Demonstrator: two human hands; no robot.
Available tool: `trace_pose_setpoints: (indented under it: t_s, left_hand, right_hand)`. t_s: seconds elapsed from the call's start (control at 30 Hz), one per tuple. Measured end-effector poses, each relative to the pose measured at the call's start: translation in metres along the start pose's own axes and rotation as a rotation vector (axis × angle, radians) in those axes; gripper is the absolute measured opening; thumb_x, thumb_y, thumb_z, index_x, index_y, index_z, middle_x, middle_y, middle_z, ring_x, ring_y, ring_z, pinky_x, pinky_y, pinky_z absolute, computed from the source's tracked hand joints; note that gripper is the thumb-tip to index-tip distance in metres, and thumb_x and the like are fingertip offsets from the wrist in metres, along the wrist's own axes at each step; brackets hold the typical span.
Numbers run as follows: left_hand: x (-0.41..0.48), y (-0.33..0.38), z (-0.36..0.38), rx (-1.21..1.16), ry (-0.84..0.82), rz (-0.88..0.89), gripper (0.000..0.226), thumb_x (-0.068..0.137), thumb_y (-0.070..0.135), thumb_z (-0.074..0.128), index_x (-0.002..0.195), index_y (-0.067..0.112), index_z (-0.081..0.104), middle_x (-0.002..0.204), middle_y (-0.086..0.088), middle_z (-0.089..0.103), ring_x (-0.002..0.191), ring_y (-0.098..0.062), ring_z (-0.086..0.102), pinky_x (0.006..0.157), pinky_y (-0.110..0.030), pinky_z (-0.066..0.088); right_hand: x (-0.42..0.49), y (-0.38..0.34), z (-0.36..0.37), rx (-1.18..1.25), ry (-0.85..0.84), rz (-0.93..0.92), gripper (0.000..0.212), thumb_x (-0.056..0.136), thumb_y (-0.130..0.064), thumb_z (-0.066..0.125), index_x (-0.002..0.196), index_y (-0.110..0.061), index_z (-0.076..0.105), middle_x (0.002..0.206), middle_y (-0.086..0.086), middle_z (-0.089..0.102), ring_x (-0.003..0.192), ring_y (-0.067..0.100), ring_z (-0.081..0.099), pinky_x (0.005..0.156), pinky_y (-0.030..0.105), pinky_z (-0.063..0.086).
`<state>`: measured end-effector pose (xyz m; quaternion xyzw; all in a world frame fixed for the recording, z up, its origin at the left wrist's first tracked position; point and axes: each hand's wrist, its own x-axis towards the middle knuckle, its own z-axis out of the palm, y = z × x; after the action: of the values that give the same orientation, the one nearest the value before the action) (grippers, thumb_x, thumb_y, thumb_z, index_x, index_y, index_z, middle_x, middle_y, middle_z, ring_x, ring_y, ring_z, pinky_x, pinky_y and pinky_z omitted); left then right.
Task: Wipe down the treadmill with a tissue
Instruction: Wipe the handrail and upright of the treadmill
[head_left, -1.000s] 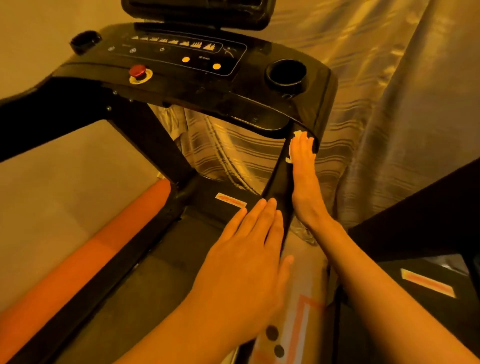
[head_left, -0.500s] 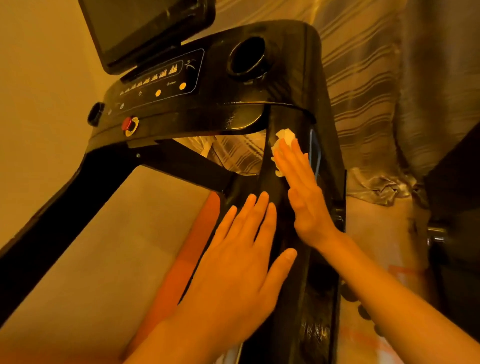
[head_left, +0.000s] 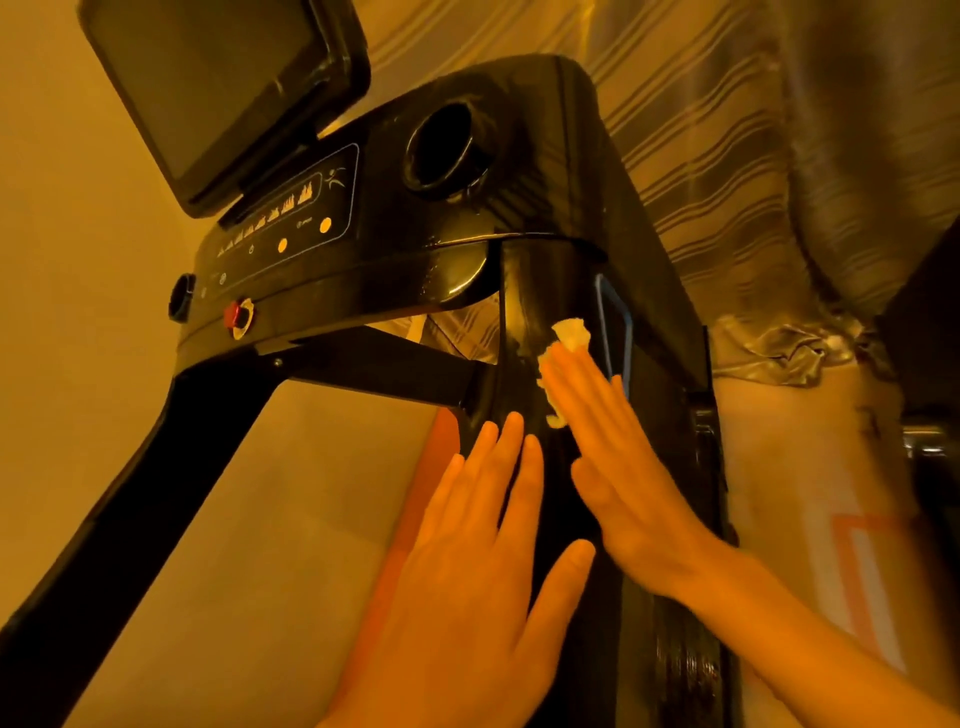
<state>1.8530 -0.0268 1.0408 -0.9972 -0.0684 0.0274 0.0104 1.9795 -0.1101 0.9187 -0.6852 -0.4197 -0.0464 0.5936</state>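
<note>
Paper tissue (head_left: 571, 335) under flat right hand (head_left: 626, 470) on treadmill (head_left: 550, 171); left hand (head_left: 467, 577) flat.

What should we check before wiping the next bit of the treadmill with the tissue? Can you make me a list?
1. Tissue tucked under the right hand: ok, it peeks out past the fingertips.
2. Right hand flat against the treadmill upright: ok, fingers straight.
3. Left hand holding nothing, lying flat lower on the upright: ok.
4. Red stop button away from both hands: ok, it sits far over on the console.
5. Tissue clean enough to keep wiping: cannot tell, its wiping side is hidden.
6. Upright above the tissue already wiped: cannot tell.
</note>
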Motion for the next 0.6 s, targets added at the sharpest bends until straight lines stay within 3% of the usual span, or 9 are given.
trace_pose_setpoints:
  t_s: [0.13,0.23,0.33,0.43,0.6]
  left_hand:
    - [0.013,0.008,-0.011,0.028,-0.046,-0.052,0.068,0.088,0.076,-0.002,0.146,0.050,-0.026,0.151,0.033,-0.042,0.132,0.017,-0.045,0.108,-0.013,-0.028]
    - [0.020,0.015,-0.014,0.007,-0.043,-0.078,0.069,0.086,0.075,0.002,0.144,0.053,-0.029,0.145,0.038,-0.048,0.128,0.019,-0.048,0.106,-0.011,-0.026]
    - [0.014,0.010,-0.005,-0.007,0.012,-0.072,0.076,0.085,0.082,-0.006,0.151,0.049,-0.023,0.156,0.032,-0.039,0.141,0.013,-0.036,0.112,-0.012,-0.018]
    - [0.009,0.004,0.000,-0.025,0.031,-0.055,0.074,0.087,0.082,-0.004,0.150,0.048,-0.021,0.162,0.030,-0.029,0.148,0.011,-0.027,0.119,-0.016,-0.009]
    - [0.013,0.012,-0.012,-0.017,-0.053,-0.076,0.066,0.090,0.077,0.001,0.141,0.053,-0.034,0.140,0.039,-0.050,0.128,0.018,-0.049,0.100,-0.004,-0.031]
  right_hand:
    - [0.051,0.014,-0.011,-0.029,0.061,0.061,0.075,0.106,-0.061,0.005,0.165,-0.016,0.015,0.174,-0.001,0.002,0.160,0.016,-0.007,0.128,0.046,-0.012]
    - [0.075,0.011,-0.017,-0.088,0.002,-0.040,0.075,0.107,-0.059,0.002,0.163,-0.015,0.026,0.173,0.000,0.015,0.160,0.013,-0.001,0.128,0.041,-0.012]
    - [0.041,0.004,-0.012,-0.064,-0.072,-0.161,0.068,0.110,-0.053,0.009,0.159,-0.016,0.038,0.169,-0.004,0.030,0.160,0.013,0.012,0.129,0.043,-0.005]
    - [0.033,0.012,-0.016,-0.065,-0.068,-0.195,0.069,0.110,-0.054,0.008,0.158,-0.015,0.040,0.168,-0.004,0.031,0.159,0.017,0.016,0.129,0.048,-0.005]
    - [0.079,0.020,-0.017,-0.091,0.026,-0.097,0.069,0.111,-0.052,0.006,0.161,-0.013,0.033,0.171,0.004,0.022,0.161,0.020,0.008,0.128,0.047,-0.010]
